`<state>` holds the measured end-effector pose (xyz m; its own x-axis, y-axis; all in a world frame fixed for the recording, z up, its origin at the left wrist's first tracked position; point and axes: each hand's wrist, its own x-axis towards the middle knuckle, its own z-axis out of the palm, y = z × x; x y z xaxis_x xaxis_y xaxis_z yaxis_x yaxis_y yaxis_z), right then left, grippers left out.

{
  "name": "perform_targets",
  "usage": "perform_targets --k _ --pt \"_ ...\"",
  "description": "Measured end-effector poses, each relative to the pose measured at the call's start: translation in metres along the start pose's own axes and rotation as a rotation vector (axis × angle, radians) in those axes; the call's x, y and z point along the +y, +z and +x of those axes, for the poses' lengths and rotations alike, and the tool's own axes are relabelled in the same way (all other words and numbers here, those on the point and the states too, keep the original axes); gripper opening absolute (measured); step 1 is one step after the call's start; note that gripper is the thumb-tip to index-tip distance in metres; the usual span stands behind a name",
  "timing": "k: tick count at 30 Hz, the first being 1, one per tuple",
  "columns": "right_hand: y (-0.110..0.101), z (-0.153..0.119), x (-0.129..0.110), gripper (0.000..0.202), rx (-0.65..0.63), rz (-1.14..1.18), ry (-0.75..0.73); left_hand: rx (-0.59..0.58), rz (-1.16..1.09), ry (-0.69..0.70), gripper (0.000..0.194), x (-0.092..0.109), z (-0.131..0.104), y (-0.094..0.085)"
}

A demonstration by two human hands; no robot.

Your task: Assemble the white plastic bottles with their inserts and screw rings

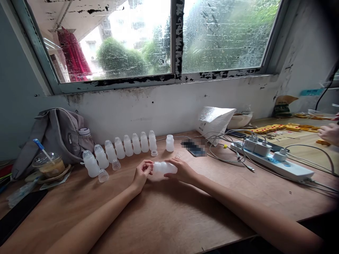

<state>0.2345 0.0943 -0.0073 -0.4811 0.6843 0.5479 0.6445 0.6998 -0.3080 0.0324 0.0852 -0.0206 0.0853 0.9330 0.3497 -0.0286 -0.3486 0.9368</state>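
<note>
Bottle [163, 167], probably light and slightly soft, is lying sideways over the middle tabletop [148, 218], right hand [181, 168] curling around its body, seemingly the surest hold, left hand [143, 173] pinching its neck end.

Bottle [166, 168] looked matt, translucent plastic; surface [212, 218] smooth wood, dull sheen; backpack [57, 135] matt cloth; power strip [291, 170] smooth plastic; bag [215, 121] glossy; window frame [178, 53] rough, flaking.
</note>
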Motion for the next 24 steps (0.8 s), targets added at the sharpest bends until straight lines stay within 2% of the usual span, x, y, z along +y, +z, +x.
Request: perform_targets --k 5,10,13,20,24 --pt "-0.005 0.001 -0.001 0.049 -0.034 0.099 0.052 -0.031 0.015 0.044 0.020 0.003 -0.002 0.001" --pt "-0.016 0.005 -0.006 0.043 -0.279 0.547 0.254 -0.085 -0.029 0.103 0.022 0.009 -0.006 0.002" --pt "-0.018 0.007 -0.008 0.040 -0.360 0.670 0.335 -0.068 -0.032 0.071 0.020 0.010 -0.006 0.001" --pt "-0.012 0.005 -0.011 0.047 -0.270 0.597 0.308 0.044 -0.135 0.011 0.036 -0.002 0.000 -0.001" --pt "-0.010 0.004 -0.012 0.047 -0.249 0.563 0.294 0.131 -0.061 -0.097 0.035 -0.011 0.004 -0.003"
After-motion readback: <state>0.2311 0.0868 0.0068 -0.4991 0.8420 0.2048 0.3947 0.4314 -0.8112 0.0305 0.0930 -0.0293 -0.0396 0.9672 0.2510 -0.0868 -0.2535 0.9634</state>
